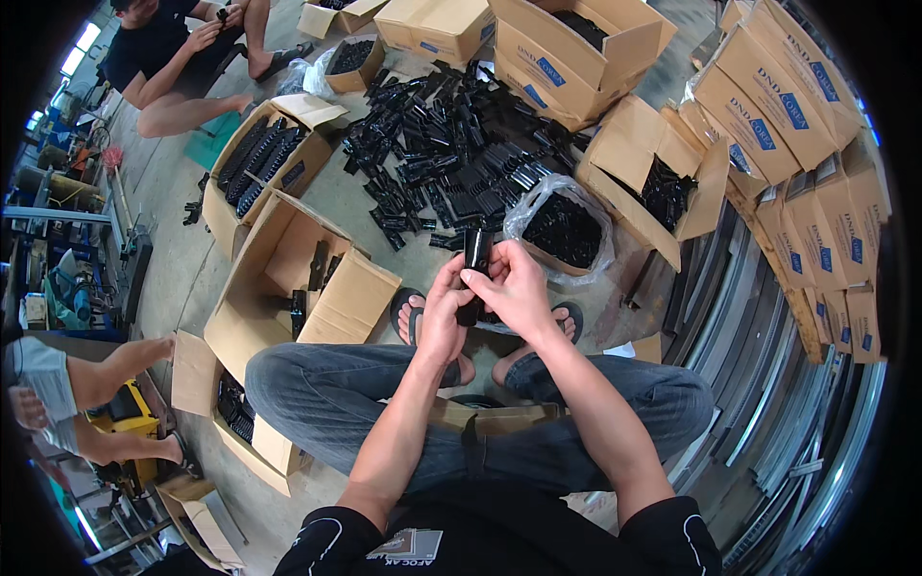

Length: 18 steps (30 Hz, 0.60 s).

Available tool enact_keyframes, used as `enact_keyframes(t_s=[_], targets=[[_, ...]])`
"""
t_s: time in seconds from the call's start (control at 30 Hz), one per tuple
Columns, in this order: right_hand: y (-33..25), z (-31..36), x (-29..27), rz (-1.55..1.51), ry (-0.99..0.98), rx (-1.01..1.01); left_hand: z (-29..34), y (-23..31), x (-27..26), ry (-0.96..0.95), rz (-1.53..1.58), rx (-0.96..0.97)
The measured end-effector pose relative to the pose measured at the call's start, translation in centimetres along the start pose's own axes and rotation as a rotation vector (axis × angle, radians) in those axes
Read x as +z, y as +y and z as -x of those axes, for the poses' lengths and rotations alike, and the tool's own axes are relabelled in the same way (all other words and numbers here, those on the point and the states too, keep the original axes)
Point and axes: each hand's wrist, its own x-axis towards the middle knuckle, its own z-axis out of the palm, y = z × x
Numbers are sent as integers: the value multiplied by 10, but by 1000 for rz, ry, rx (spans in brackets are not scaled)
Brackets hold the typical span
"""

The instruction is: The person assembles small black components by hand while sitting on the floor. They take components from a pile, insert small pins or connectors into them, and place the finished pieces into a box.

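Between my knees, both hands hold one glossy black tube-like part point(476, 252) upright. My left hand point(446, 305) has its fingers wrapped round the left side of it. My right hand point(515, 288) is closed on its right side, with the thumb pressed across the front. The part's exact kind I cannot make out, and fingers hide its middle. Just past my hands lies a large heap of similar black parts point(451, 144) on the floor. Close by on the right stands a plastic-lined box point(609, 257) full of small black pieces.
An open cardboard box point(252, 288) with a few black parts stands left of my knees; another box point(305, 171) holds rows of them. At right are an open box point(615, 144), stacked cartons point(768, 106) and long metal bars point(740, 384). Two other people are at the left.
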Motion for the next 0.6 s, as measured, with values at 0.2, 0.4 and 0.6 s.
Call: enact_keyframes(t_s=[0.2,0.4,0.6], targets=[[-4,6,7,361,207,-209,0,-1,-3,-65,118,2],[3,2,3,407,202,-213,-6,1,-6,49,27,-25],[5,-2,-6,29,51,-91,0,14,-4,-14,-330,-108]])
